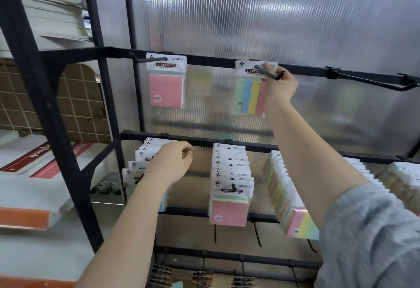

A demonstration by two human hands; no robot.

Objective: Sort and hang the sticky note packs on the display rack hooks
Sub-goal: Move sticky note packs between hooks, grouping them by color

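A person reaches both bare forearms up to a black display rack (204,61) backed by ribbed translucent panel. The right hand (280,85), arm stretched high and a grey sleeve (372,231) bunched at the elbow, is raised to the upper rail, its fingers (286,74) curled round the right edge of a striped sticky note pack (250,93) in green, blue, yellow and pink. The pack's white header card sits on a dark hook (266,73), whose upturned tip shows just in front of the knuckles.

Further left on the same rail, a pink sticky note pack (166,90) hangs alone from its own hook, well apart from the striped one.

The left hand (172,162) is lower, at the middle rail, wrist bent and palm turned away, fingers loosely curled over the front of a crowded row of packs (142,158); whether they actually pinch a pack cannot be told. To its right a full row of pink-fronted packs (229,206) hangs from the next hook, and beyond it a row of striped packs (295,217) runs behind the right forearm.

At far left, shelves carry stacked notebooks (34,165).
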